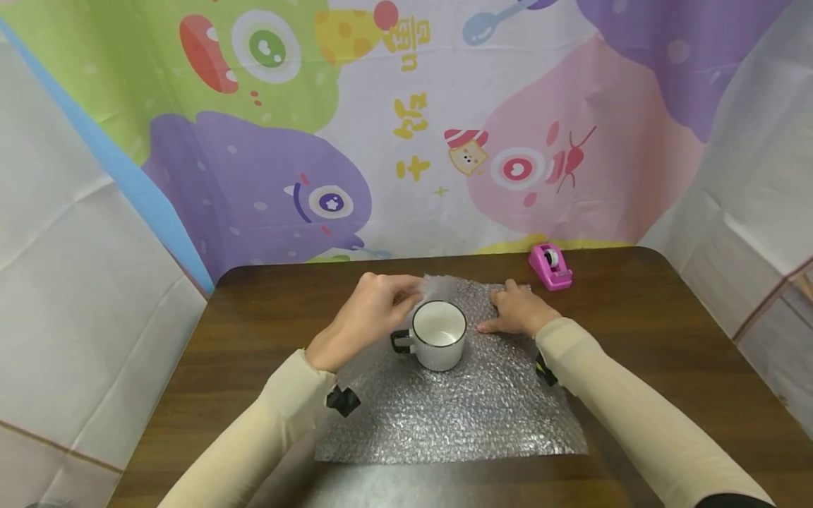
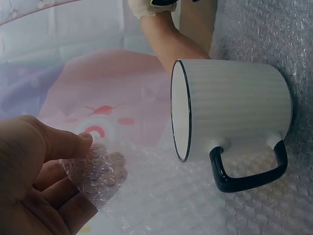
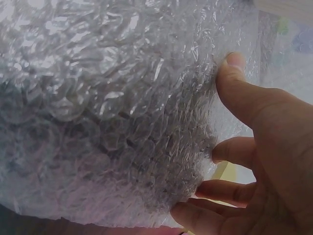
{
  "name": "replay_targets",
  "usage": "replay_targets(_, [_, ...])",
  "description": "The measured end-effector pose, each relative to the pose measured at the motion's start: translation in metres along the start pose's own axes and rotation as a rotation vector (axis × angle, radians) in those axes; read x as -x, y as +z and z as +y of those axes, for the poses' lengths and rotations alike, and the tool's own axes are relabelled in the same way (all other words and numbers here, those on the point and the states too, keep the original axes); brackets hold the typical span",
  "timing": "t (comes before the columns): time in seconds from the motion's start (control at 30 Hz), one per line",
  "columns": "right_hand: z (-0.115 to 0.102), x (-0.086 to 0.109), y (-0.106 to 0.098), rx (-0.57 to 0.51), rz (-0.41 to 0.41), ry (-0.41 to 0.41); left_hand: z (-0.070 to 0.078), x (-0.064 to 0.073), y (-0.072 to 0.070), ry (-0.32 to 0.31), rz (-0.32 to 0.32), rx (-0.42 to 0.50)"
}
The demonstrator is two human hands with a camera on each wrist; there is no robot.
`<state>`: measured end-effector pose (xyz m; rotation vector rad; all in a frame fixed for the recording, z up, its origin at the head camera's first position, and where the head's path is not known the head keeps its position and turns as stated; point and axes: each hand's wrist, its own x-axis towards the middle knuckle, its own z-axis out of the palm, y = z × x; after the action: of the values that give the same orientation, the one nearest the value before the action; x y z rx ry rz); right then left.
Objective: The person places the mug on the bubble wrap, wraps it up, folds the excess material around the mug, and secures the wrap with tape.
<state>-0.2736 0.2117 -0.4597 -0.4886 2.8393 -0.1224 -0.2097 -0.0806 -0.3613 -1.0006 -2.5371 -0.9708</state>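
Observation:
A white ribbed mug (image 1: 438, 336) with a black rim stands upright on a sheet of bubble wrap (image 1: 470, 416), its black handle (image 2: 249, 181) pointing left in the head view. My left hand (image 1: 375, 310), just behind and left of the mug, pinches the sheet's far left corner between thumb and fingers; the left wrist view shows that corner (image 2: 98, 171) lifted. On the mug's other side, my right hand (image 1: 522, 310) rests on the wrap near its far right edge. Its thumb and fingers (image 3: 234, 191) are spread, with the fingertips touching the bubbles.
A pink tape dispenser (image 1: 550, 267) stands near the back edge of the dark wooden table (image 1: 241, 339), beyond the right hand. A cartoon-printed curtain (image 1: 394, 204) hangs right behind the table. White sheets hang at both sides.

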Motion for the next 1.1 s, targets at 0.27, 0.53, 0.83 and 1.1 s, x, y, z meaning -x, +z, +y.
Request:
replay_targets(0.27, [0.000, 0.000, -0.001, 0.003, 0.006, -0.001, 0.004, 0.001, 0.006, 0.024, -0.041, 0.016])
replay_targets(0.53, [-0.001, 0.001, -0.002, 0.008, 0.001, -0.001, 0.006, 0.002, 0.015, 0.055, -0.086, 0.031])
replay_targets(0.83, [-0.002, 0.001, -0.001, 0.009, -0.014, 0.007, 0.008, 0.004, 0.026, 0.025, -0.178, 0.025])
replay_targets(1.1, [-0.003, 0.002, -0.002, 0.010, -0.005, 0.010, 0.008, 0.005, 0.031, 0.028, -0.239, 0.028])
